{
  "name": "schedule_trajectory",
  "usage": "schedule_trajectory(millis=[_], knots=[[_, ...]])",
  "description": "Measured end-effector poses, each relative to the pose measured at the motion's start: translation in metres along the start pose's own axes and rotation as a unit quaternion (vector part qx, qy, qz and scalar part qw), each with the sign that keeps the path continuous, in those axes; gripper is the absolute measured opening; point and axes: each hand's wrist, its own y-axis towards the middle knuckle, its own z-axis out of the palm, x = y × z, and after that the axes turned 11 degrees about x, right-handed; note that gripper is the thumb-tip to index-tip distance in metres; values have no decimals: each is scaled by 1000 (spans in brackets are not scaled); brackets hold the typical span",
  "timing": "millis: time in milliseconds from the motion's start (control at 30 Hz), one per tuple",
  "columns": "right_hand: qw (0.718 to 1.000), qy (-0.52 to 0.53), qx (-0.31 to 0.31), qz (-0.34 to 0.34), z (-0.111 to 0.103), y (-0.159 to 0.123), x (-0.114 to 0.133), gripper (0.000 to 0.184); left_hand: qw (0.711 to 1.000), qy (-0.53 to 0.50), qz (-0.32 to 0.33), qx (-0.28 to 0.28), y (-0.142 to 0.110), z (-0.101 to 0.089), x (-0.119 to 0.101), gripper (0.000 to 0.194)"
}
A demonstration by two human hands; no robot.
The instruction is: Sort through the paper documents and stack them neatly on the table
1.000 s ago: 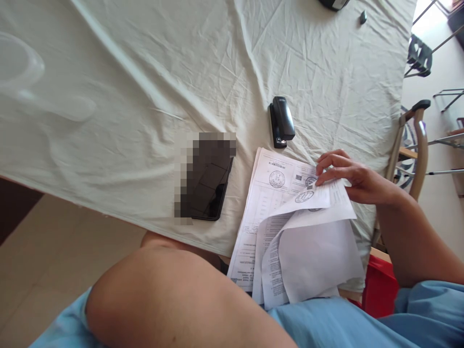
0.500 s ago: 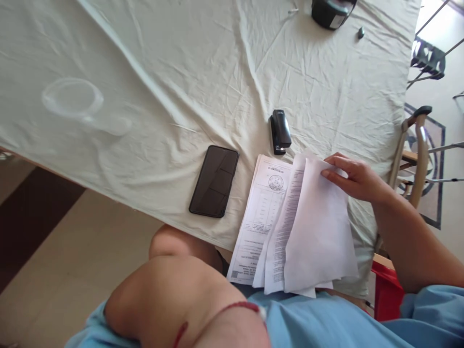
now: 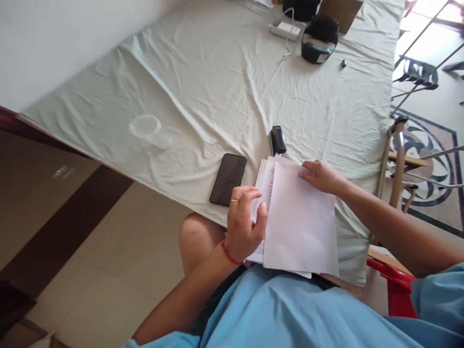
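A loose stack of paper sheets (image 3: 300, 222) lies at the table's front edge, with a blank white side on top and printed pages showing along its left. My right hand (image 3: 321, 176) pinches the upper right edge of the top sheet between thumb and fingers. Over the left edge of the stack is my left hand (image 3: 246, 220), its fingers bent and thumb apart, holding nothing. A black stapler (image 3: 278, 140) stands just beyond the stack's top edge. To the left lies a dark smartphone (image 3: 228, 179), partly behind my left hand.
A pale cloth covers the table (image 3: 203, 82). A clear round plastic piece (image 3: 145, 126) lies on the left. Farther back are a black device (image 3: 319, 41), a white adapter with a cable (image 3: 285, 31) and a small dark object (image 3: 343, 63). A chair armrest (image 3: 398, 159) stands at right.
My left hand has come up to the stack's left edge. The fanned sheets are now gathered closer together, my right hand still on the top one. The view has shifted, showing more of the table's back.
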Motion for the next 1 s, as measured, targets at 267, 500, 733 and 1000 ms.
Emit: schedule_trajectory(millis=[267,500,733,1000], knots=[[983,41,-166,72,20,-36,-14,55,981,176,-72,39,-9,83,43,68],[945,133,-247,165,94,-123,-42,66,929,222,-256,145,6,97,23,88],[934,233,-212,171,101,-119,-36,65,941,109,-302,106,26,90,12,80],[915,372,-140,74,105,-118,-16,47,920,-59,-364,135,24,76,28,4]])
